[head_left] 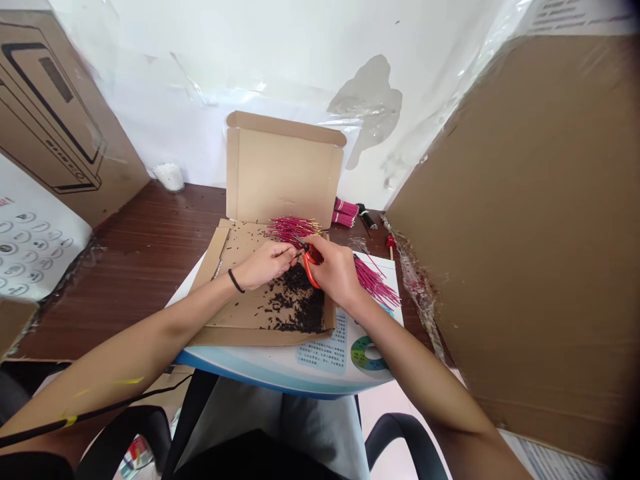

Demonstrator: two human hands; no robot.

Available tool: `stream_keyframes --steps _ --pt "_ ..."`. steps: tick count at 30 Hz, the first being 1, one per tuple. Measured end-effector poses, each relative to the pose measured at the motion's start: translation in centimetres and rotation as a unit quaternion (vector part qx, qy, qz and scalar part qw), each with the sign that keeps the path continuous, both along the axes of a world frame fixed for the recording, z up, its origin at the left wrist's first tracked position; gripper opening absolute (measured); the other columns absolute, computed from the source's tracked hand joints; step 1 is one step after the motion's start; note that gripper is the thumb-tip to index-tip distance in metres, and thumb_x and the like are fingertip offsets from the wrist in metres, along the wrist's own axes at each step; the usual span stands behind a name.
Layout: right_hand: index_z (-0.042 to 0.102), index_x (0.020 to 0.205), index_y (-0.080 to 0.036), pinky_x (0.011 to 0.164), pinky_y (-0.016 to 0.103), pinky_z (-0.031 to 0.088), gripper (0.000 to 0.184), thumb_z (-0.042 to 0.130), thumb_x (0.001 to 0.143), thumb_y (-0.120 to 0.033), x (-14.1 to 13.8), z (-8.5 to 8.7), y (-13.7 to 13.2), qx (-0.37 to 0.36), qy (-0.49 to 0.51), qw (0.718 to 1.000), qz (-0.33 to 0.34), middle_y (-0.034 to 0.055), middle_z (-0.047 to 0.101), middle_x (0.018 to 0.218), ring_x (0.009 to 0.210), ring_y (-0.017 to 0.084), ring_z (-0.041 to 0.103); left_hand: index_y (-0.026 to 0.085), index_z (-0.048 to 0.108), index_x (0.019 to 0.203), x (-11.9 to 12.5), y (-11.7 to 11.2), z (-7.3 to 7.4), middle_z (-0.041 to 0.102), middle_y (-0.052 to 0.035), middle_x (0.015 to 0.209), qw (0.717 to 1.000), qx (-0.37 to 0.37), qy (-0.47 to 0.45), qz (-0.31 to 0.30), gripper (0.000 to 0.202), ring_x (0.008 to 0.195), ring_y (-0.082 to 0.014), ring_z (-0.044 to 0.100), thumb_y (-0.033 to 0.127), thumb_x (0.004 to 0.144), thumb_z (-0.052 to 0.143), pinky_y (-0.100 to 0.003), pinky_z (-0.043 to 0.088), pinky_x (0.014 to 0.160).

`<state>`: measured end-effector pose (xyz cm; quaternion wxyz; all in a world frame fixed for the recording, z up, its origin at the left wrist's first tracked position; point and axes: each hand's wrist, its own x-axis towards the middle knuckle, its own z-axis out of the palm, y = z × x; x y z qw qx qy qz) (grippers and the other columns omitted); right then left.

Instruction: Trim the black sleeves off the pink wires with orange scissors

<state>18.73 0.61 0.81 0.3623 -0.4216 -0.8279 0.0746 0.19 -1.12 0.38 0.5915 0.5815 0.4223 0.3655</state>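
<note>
My right hand is closed around the orange-handled scissors, whose blades point up and left near my left fingertips. My left hand pinches a thin dark strand, mostly hidden between the fingers. Both hands meet above an open cardboard box. Inside it, many short black cut pieces lie in a heap under and in front of my hands. A pile of magenta wires with pale tips lies at the box's back edge. More magenta wires with dark ends lie right of the box.
The box lid stands upright against the white wall. Banded magenta bundles and a black bundle sit behind right. A white container stands back left. A large cardboard panel rises close on the right.
</note>
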Motion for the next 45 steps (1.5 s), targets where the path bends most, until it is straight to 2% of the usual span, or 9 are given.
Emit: stream_keyframes --steps 3,5,10,14,18,25,32,39,45 --pt "0.073 0.100 -0.017 0.063 0.027 0.045 0.026 0.056 0.081 -0.013 2.3 0.3 2.2 -0.008 0.027 0.994 -0.102 0.0050 0.074 0.077 0.065 0.017 0.064 0.016 0.050 0.064 -1.1 0.1 0.4 0.035 0.0063 0.052 0.997 0.075 -0.025 0.012 0.039 0.045 -0.0046 0.028 0.045 0.087 0.062 -0.018 0.022 0.042" --pt "0.072 0.100 -0.017 0.064 0.027 0.045 0.023 0.061 0.080 -0.018 3.4 0.4 3.3 -0.010 0.046 0.990 -0.131 0.0052 0.073 0.079 0.065 0.017 0.063 0.016 0.052 0.066 -1.8 0.3 0.6 0.035 0.0064 0.052 0.995 0.073 -0.062 0.031 0.035 0.046 -0.0047 0.028 0.043 0.087 0.062 -0.018 0.023 0.043" --pt "0.071 0.105 -0.016 0.065 0.024 0.044 0.026 0.061 0.081 -0.017 2.4 0.1 2.4 -0.027 -0.001 1.000 0.008 0.0028 0.072 0.080 0.066 0.013 0.060 0.014 0.060 0.077 -2.4 1.0 0.4 0.044 0.0037 0.056 0.992 -0.052 -0.109 0.033 0.013 0.046 -0.0042 0.033 0.025 0.082 0.064 -0.016 0.022 0.041" --pt "0.069 0.113 -0.015 0.066 0.025 0.045 0.028 0.063 0.086 -0.022 1.6 -0.4 1.2 -0.006 -0.079 0.993 0.087 0.0061 0.071 0.087 0.072 0.014 0.060 0.012 0.064 0.081 -2.2 1.1 -0.1 0.051 0.0014 0.056 0.993 -0.070 -0.078 0.053 0.008 0.044 -0.0041 0.038 0.018 0.084 0.060 -0.015 0.022 0.038" --pt "0.065 0.124 -0.016 0.068 0.028 0.044 0.035 0.060 0.091 -0.026 2.5 -0.3 1.3 0.073 -0.173 0.980 0.068 0.0096 0.072 0.094 0.083 0.018 0.062 0.012 0.067 0.089 -1.9 1.1 -0.3 0.057 0.0003 0.054 0.996 -0.076 -0.031 0.023 0.015 0.035 -0.0036 0.036 0.019 0.089 0.054 -0.017 0.021 0.033" --pt "0.070 0.115 -0.021 0.055 0.028 0.030 0.028 0.050 0.098 -0.029 3.5 0.3 1.4 0.163 -0.272 0.947 0.050 0.0048 0.074 0.085 0.081 0.017 0.061 0.013 0.069 0.092 -2.2 1.0 0.1 0.054 0.0025 0.046 0.995 -0.074 0.054 -0.041 0.020 0.029 -0.0042 0.035 0.023 0.092 0.052 -0.017 0.019 0.029" --pt "0.070 0.116 -0.022 0.054 0.030 0.026 0.031 0.045 0.100 -0.029 3.3 0.8 1.0 0.162 -0.299 0.939 0.059 0.0036 0.073 0.082 0.078 0.016 0.058 0.013 0.073 0.096 -2.9 1.4 -0.4 0.053 0.0024 0.044 0.993 -0.078 0.044 -0.081 0.021 0.029 -0.0036 0.035 0.026 0.089 0.058 -0.017 0.019 0.031" --pt "0.070 0.116 -0.023 0.055 0.030 0.029 0.031 0.045 0.099 -0.030 3.3 1.0 1.0 0.141 -0.288 0.946 0.054 0.0041 0.072 0.083 0.081 0.017 0.058 0.012 0.070 0.083 -2.3 1.3 -0.3 0.061 0.0003 0.050 0.996 -0.062 0.031 -0.048 0.009 0.038 -0.0057 0.053 0.018 0.084 0.063 -0.016 0.033 0.037" --pt "0.070 0.115 -0.024 0.055 0.030 0.029 0.030 0.046 0.097 -0.029 3.3 1.2 0.7 0.131 -0.299 0.943 0.058 0.0041 0.072 0.082 0.081 0.017 0.058 0.012 0.071 0.079 -2.2 1.3 -0.3 0.063 -0.0014 0.050 0.996 -0.068 0.031 -0.049 0.007 0.039 -0.0068 0.056 0.019 0.080 0.070 -0.016 0.032 0.036"
